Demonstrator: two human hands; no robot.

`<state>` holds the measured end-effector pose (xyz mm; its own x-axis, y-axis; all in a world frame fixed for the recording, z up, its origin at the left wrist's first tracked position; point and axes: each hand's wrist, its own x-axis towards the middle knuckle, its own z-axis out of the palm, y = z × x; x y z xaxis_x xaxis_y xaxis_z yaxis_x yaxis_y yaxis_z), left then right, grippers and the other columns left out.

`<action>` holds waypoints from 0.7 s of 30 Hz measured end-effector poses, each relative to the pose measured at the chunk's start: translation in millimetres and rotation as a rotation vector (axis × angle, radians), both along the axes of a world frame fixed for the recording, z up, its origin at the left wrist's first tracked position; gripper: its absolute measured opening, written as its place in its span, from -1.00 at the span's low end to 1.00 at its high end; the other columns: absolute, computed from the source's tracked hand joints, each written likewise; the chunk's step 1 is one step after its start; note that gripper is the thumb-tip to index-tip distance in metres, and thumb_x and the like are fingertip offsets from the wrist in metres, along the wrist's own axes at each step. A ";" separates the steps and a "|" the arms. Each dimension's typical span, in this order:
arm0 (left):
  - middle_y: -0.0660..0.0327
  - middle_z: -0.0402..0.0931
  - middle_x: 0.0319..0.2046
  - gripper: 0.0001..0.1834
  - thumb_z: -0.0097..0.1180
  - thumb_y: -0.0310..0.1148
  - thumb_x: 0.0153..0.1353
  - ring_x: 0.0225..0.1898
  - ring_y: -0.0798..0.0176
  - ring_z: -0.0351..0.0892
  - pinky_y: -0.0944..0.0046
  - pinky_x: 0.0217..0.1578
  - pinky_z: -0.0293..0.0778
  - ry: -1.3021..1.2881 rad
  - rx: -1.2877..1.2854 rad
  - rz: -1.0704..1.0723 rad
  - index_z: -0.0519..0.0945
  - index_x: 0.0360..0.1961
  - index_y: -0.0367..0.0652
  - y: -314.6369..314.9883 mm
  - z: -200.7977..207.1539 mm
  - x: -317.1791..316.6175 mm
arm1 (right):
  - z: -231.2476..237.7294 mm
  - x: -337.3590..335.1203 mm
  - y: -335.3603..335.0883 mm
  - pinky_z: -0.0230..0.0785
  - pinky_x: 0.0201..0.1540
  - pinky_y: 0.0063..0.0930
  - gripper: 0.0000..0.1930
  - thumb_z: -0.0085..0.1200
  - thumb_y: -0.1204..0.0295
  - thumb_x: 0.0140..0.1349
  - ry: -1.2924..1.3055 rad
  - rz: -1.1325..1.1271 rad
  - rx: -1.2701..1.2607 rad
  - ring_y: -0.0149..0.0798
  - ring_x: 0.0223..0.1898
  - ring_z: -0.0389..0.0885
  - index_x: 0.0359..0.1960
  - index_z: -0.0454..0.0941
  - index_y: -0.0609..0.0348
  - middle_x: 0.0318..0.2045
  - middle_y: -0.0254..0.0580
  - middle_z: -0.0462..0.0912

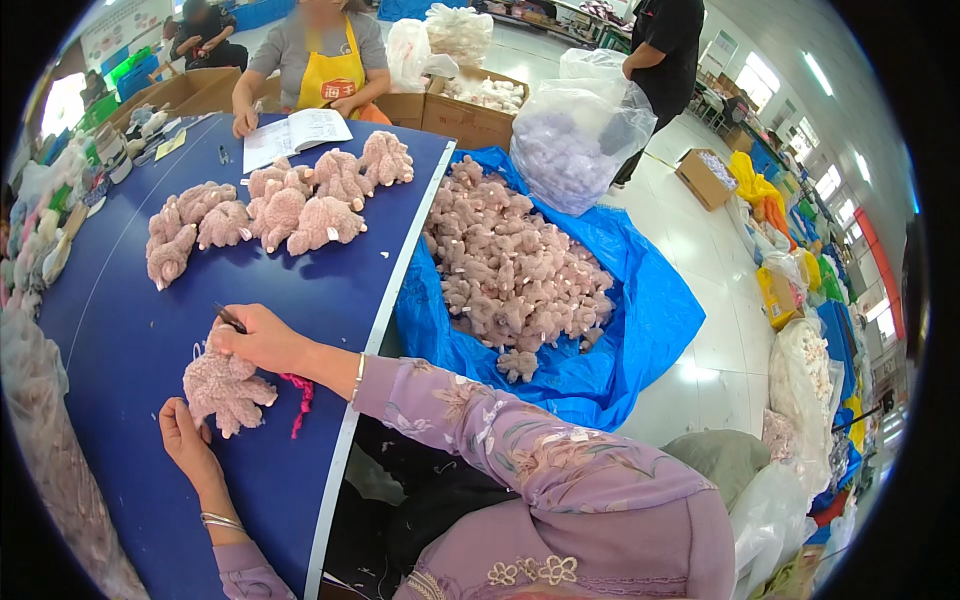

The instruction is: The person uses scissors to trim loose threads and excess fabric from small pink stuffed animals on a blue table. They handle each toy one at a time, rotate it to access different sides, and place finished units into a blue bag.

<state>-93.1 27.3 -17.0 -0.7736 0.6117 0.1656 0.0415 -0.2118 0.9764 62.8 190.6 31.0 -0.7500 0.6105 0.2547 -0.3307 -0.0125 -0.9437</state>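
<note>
Head view: plush toys [275,205] crowd blue table [120,340].

Bare blue table [130,330] lies open between the near plush toy [225,388] and a far row of pink plush toys [270,205] barring passage beyond.

Both hands [215,400] low, fingers curled

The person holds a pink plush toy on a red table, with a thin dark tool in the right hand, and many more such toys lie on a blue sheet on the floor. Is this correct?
Not quite: the table is blue, not red, as the head view shows. The rest holds: the left hand and right hand hold the pink plush toy, the right with a thin dark tool, and more toys lie on the blue sheet.
</note>
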 end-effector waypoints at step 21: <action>0.39 0.18 -0.66 -0.83 -0.07 -0.34 0.40 -0.63 0.53 0.15 0.51 -0.60 0.11 0.268 -0.140 -0.084 0.49 -0.20 -0.21 -3.7 -15.8 -19.8 | 13.3 516.3 160.0 0.40 -0.33 -0.40 -0.72 0.00 0.27 0.21 -0.390 -1.591 0.437 -0.33 -0.44 0.54 -0.30 0.59 0.27 -0.49 -0.16 0.61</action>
